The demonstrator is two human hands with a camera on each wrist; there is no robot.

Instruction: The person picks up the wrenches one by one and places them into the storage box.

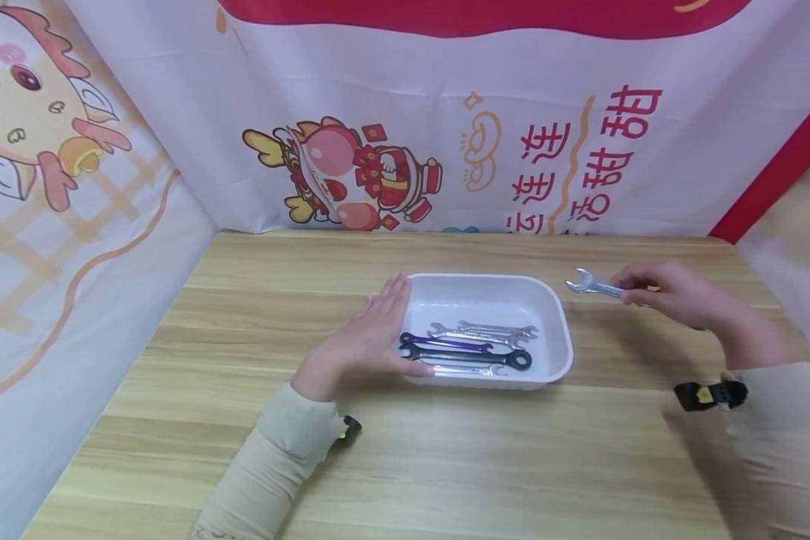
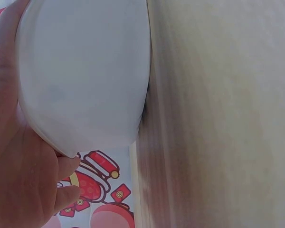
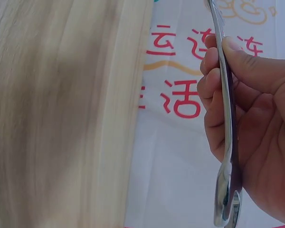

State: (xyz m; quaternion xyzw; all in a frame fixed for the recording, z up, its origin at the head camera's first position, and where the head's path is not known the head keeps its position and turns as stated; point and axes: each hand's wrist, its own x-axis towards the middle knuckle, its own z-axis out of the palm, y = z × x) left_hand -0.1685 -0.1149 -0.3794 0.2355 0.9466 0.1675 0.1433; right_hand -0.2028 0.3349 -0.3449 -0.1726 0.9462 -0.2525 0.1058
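Observation:
A white plastic tray [image 1: 547,322] stands on the table with several wrenches lying in it. Among them are a black combination wrench [image 1: 469,355], a thin purple wrench [image 1: 445,343] and silver open-end wrenches [image 1: 479,335]. My left hand [image 1: 371,334] holds the tray by its left end, fingers along the rim and thumb over the near-left corner. In the left wrist view the tray's outer wall [image 2: 85,80] fills much of the picture. To the right of the tray, my right hand [image 1: 675,292] pinches a silver open-end wrench [image 3: 226,104] above the table, one open jaw pointing left.
The light wood-grain table [image 1: 445,465] runs back to a white printed cloth [image 1: 391,75] hanging behind it. Another printed cloth [image 1: 61,247] hangs along the left side. Dark straps [image 1: 709,395] sit at the wrists, over light sleeves.

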